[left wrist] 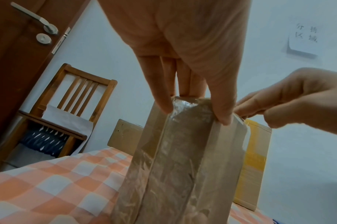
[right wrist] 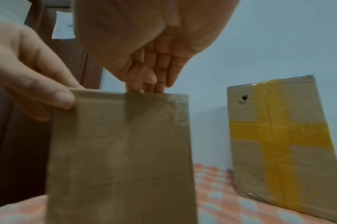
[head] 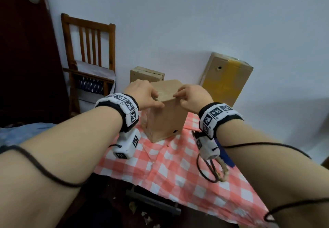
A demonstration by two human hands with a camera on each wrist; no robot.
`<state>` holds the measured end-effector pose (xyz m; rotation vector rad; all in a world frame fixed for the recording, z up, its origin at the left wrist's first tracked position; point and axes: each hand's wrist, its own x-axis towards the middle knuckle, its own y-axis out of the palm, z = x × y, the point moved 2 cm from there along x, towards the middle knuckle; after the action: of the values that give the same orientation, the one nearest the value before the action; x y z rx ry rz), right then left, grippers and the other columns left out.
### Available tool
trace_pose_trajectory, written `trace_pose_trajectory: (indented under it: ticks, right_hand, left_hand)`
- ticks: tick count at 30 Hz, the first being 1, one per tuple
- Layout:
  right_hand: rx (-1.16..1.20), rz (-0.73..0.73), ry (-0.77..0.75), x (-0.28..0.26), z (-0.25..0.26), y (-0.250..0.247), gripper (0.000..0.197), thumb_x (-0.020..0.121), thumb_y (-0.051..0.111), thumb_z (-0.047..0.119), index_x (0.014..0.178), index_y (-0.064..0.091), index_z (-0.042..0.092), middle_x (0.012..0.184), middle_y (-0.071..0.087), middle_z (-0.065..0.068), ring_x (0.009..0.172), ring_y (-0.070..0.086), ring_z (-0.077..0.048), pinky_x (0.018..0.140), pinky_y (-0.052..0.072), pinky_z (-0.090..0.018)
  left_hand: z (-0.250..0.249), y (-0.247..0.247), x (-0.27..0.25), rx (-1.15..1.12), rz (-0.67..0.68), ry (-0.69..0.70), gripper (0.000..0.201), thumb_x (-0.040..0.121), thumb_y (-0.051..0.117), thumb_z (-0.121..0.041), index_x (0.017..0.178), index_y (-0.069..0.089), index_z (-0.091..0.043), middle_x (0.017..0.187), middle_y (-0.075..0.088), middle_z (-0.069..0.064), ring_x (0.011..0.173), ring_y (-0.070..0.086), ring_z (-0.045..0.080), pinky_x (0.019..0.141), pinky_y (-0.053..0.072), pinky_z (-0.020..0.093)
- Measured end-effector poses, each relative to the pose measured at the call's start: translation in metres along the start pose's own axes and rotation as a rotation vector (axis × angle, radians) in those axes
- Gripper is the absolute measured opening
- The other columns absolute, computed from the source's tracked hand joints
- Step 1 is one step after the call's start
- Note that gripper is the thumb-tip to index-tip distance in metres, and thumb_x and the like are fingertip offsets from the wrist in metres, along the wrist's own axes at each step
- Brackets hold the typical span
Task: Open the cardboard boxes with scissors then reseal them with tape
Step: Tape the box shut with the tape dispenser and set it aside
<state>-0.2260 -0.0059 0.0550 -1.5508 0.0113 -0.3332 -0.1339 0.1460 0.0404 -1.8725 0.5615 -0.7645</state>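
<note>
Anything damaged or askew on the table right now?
Yes. The yellow-taped box leans against the wall and has a punched hole near its top corner. The tablecloth is wrinkled. The centre box, gripped by the left hand and right hand, looks intact.

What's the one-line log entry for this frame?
left hand: grips box top | right hand: pinches box top | box: upright on tablecloth

A checked cloth covers the table. On it: a box mid-table, two boxes far, scissors right.
</note>
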Motion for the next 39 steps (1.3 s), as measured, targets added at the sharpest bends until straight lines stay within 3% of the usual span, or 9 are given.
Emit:
trace_pose_trajectory:
  ticks: [3, 5, 11, 14, 17, 19, 24, 34, 39]
  right_hand:
    - [0.033, -0.018, -0.075, 0.001, 0.033, 0.015, 0.035, 0.082, 0.052, 0.025, 0.109, 0.071, 0.015, 0.116, 0.063, -0.004, 0.108, 0.057, -0.026, 0.090, 0.048, -0.033]
    - [0.141, -0.062, -0.200, -0.009, 0.043, 0.027, 0.036, 0.082, 0.055, 0.014, 0.115, 0.069, 0.010, 0.118, 0.060, -0.010, 0.109, 0.054, -0.029, 0.090, 0.044, -0.033]
    - [0.071, -0.016, -0.114, -0.016, -0.002, 0.022, 0.053, 0.081, 0.052, 0.006, 0.132, 0.057, 0.022, 0.137, 0.051, -0.004, 0.126, 0.046, -0.025, 0.105, 0.038, -0.036]
    - [0.076, -0.116, -0.020, -0.008, 0.017, 0.013, 0.036, 0.083, 0.049, 0.024, 0.112, 0.070, 0.019, 0.121, 0.062, -0.002, 0.111, 0.057, -0.025, 0.093, 0.046, -0.037]
    - [0.089, -0.179, 0.009, 0.001, 0.049, 0.012, 0.042, 0.086, 0.049, 0.045, 0.092, 0.072, 0.011, 0.098, 0.066, -0.008, 0.091, 0.061, -0.027, 0.074, 0.049, -0.034]
    - [0.063, -0.192, 0.013, 0.007, 0.061, 0.016, 0.034, 0.089, 0.054, 0.041, 0.094, 0.067, 0.009, 0.099, 0.065, -0.009, 0.092, 0.060, -0.027, 0.070, 0.043, -0.033]
    - [0.007, -0.201, 0.062, 0.016, 0.061, 0.024, 0.026, 0.094, 0.049, 0.031, 0.104, 0.065, 0.012, 0.109, 0.060, -0.007, 0.103, 0.057, -0.027, 0.070, 0.035, -0.030]
    - [0.245, -0.208, -0.166, 0.004, 0.039, 0.030, 0.019, 0.086, 0.066, 0.020, 0.086, 0.067, 0.001, 0.103, 0.059, -0.012, 0.098, 0.055, -0.027, 0.080, 0.043, -0.031]
    - [0.338, -0.177, -0.229, -0.002, 0.028, 0.024, 0.010, 0.077, 0.072, 0.008, 0.083, 0.070, 0.000, 0.104, 0.062, -0.009, 0.092, 0.057, -0.019, 0.080, 0.042, -0.021]
  left_hand:
    - [-0.001, -0.001, 0.000, 0.008, -0.006, 0.005, 0.037, 0.075, 0.072, -0.051, 0.102, 0.075, -0.026, 0.108, 0.072, -0.002, 0.104, 0.063, 0.020, 0.089, 0.050, 0.033]
    - [0.001, -0.002, -0.002, -0.001, -0.013, 0.009, 0.030, 0.075, 0.072, -0.045, 0.100, 0.076, -0.028, 0.104, 0.073, -0.001, 0.103, 0.063, 0.021, 0.088, 0.050, 0.033]
    - [-0.001, -0.001, 0.001, 0.011, 0.037, 0.042, 0.057, 0.069, 0.074, -0.059, 0.114, 0.070, -0.025, 0.121, 0.067, -0.007, 0.114, 0.058, 0.016, 0.092, 0.044, 0.029]
    - [0.003, -0.006, 0.001, 0.021, 0.080, 0.057, 0.054, 0.071, 0.079, -0.045, 0.121, 0.066, -0.029, 0.124, 0.065, -0.006, 0.117, 0.057, 0.016, 0.096, 0.043, 0.027]
    - [0.007, -0.007, 0.000, -0.004, 0.058, 0.056, 0.041, 0.075, 0.076, -0.029, 0.115, 0.069, -0.035, 0.109, 0.071, 0.000, 0.104, 0.062, 0.021, 0.086, 0.048, 0.028]
    - [0.006, -0.005, -0.001, -0.033, 0.049, 0.050, 0.037, 0.075, 0.075, -0.025, 0.109, 0.070, -0.036, 0.098, 0.072, 0.001, 0.095, 0.063, 0.023, 0.080, 0.049, 0.031]
    - [0.011, -0.001, 0.003, -0.061, 0.045, 0.036, 0.029, 0.078, 0.074, -0.031, 0.108, 0.073, -0.031, 0.101, 0.071, 0.003, 0.100, 0.062, 0.024, 0.088, 0.050, 0.040]
    - [0.016, -0.001, 0.005, -0.036, 0.070, 0.081, 0.038, 0.082, 0.072, -0.039, 0.119, 0.067, -0.032, 0.122, 0.066, -0.006, 0.111, 0.058, 0.017, 0.091, 0.044, 0.029]
    - [0.014, 0.001, 0.003, -0.074, 0.053, 0.071, 0.042, 0.078, 0.072, -0.037, 0.119, 0.068, -0.030, 0.125, 0.063, -0.013, 0.118, 0.056, 0.012, 0.095, 0.045, 0.026]
